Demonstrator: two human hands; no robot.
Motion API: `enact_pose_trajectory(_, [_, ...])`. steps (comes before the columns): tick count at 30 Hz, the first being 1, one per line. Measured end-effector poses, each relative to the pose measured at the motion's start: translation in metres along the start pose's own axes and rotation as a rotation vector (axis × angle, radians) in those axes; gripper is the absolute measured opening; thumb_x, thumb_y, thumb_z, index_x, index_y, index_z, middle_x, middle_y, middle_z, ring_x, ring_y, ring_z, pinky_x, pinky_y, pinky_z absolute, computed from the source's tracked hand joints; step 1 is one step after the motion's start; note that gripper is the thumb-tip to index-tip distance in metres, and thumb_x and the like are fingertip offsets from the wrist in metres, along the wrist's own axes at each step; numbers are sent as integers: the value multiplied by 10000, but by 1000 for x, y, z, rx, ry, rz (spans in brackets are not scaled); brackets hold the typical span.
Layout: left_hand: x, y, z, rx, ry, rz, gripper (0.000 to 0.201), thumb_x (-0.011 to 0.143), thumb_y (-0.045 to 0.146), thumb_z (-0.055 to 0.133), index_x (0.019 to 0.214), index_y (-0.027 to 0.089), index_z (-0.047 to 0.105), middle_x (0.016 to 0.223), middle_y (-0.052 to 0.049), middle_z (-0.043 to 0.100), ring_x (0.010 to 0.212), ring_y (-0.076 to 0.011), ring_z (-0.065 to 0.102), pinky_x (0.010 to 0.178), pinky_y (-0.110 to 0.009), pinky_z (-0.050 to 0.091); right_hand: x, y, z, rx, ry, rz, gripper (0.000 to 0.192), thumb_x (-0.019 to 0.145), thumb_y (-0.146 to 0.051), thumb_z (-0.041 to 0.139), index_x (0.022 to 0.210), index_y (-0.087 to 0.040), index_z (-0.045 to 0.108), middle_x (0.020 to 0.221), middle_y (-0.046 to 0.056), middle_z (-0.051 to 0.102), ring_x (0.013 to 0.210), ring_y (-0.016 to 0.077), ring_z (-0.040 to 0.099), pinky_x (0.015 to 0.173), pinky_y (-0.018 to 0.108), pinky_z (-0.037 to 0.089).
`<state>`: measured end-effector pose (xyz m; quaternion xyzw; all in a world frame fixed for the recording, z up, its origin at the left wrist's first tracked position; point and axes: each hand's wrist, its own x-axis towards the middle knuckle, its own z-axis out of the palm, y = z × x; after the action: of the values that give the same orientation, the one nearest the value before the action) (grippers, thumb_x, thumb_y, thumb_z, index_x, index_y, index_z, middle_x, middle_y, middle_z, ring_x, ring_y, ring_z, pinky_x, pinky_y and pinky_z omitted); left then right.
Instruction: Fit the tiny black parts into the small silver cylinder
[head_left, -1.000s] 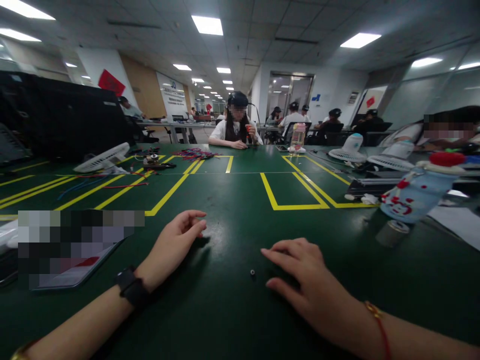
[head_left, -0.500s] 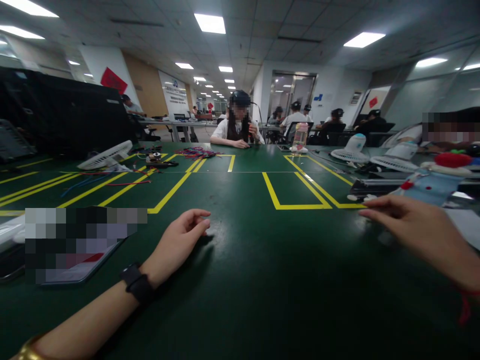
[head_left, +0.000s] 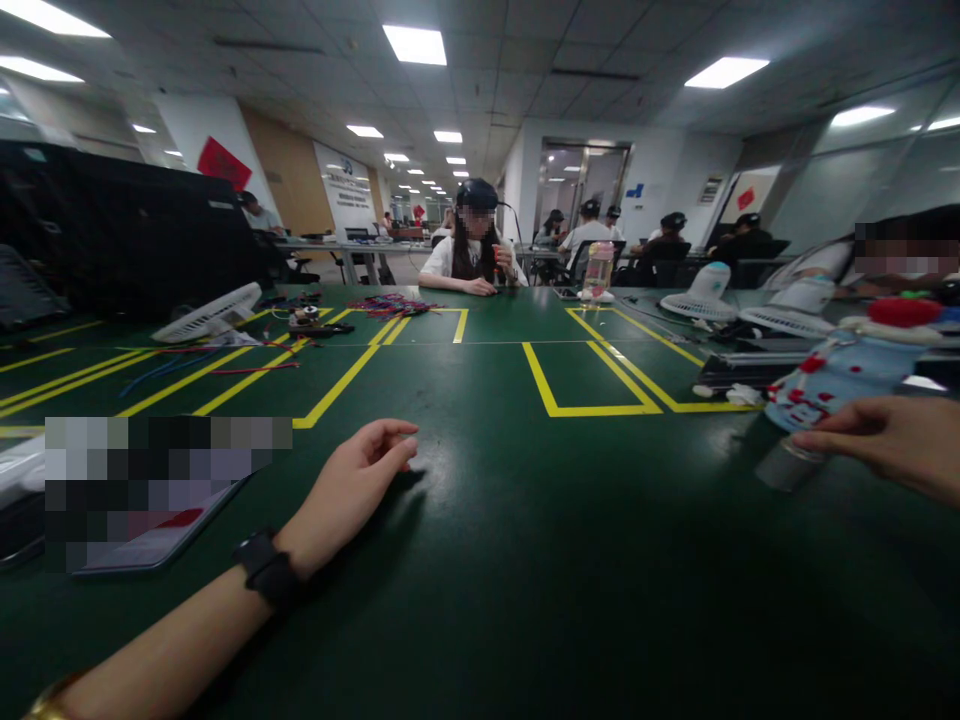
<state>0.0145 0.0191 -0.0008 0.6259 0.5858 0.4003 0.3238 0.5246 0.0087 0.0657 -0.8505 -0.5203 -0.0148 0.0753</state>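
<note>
Work is shifting rightward: the right hand (head_left: 892, 442) is now reaching the grey can's (head_left: 786, 470) top, beside the blue bottle (head_left: 855, 370); whether its grip is holding anything isn't showing. The left hand (head_left: 367, 460) is staying half-curled around nothing.

Left forearm (head_left: 165, 640) comes in from 7–8 o'clock, wrist (head_left: 294, 545) near straight. Left hand (head_left: 356, 480) points 1–2 o'clock, fingers loosely curled, a gap between thumb and palm. Right hand (head_left: 896, 438) is way out around 3, fingers aimed at 9, index and thumb tips drawn close. Can't tell from here whether that pinch is fully closed.
</note>
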Motion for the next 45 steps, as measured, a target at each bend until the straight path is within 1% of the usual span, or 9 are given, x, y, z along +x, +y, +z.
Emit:
enact_pose_trajectory(10, [-1,2,0,9,-4,-7,362,810,445,539,1081,209,590,875,-19,635,800,-199,617,741,-324,457,-8,-12,2,-18,2,-12,406,596,-551,688,808,-206,702,786,32,657,677,128,540,659,291,324])
enact_pose_trajectory(18, [-2,4,0,-4,-7,-13,354,811,438,548,1080,212,592,908,-19,640,806,-190,614,746,-307,459,-5,-7,7,16,-14,-61,263,713,-404,659,824,-173,716,812,70,663,683,142,541,668,306,324])
enact_pose_trajectory(23, [-1,2,0,-1,-11,-28,351,808,437,556,1074,211,586,887,-8,637,793,-179,614,734,-290,463,3,6,12,-6,-3,-57,454,647,-581,649,895,-204,687,844,70,657,720,197,561,673,320,350])
enact_pose_trajectory(28, [0,2,1,2,-14,-23,347,807,433,554,1069,209,582,889,-6,633,790,-175,613,745,-296,464,4,13,16,-58,7,-67,602,641,-734,526,813,-167,633,799,114,629,668,209,550,630,335,357])
enact_pose_trajectory(33, [1,1,1,8,-23,-17,347,816,434,545,1077,207,574,892,-9,628,806,-183,615,750,-305,461,-8,6,16,143,-19,-174,615,612,-564,674,1050,-140,593,1018,146,621,795,196,597,696,322,416])
enact_pose_trajectory(35, [2,-1,1,9,-26,-14,346,822,438,539,1081,211,571,905,-11,629,817,-186,619,756,-307,459,-18,-7,14,150,-56,-195,505,703,-522,616,1067,-173,612,1032,119,629,815,184,603,727,328,423])
enact_pose_trajectory(38, [1,-2,1,11,-25,-13,345,830,443,532,1085,214,567,935,-15,632,825,-186,622,759,-305,459,-43,-43,13,171,37,-275,482,792,-549,513,1130,-215,599,1053,86,625,793,163,600,717,329,442])
enact_pose_trajectory(42, [1,-2,1,19,-29,-10,340,837,441,525,1084,211,569,969,-23,634,844,-186,618,760,-298,461,-97,-116,25,410,81,-736,408,832,-464,521,1196,-281,546,1175,30,571,1008,145,560,867,296,460])
enact_pose_trajectory(45, [2,-3,0,32,-45,-6,340,841,442,528,1091,215,568,943,-18,636,847,-192,618,761,-305,460,-139,-164,39,543,-66,-1027,386,864,-352,506,1247,-303,491,1219,4,530,1079,107,515,945,253,439])
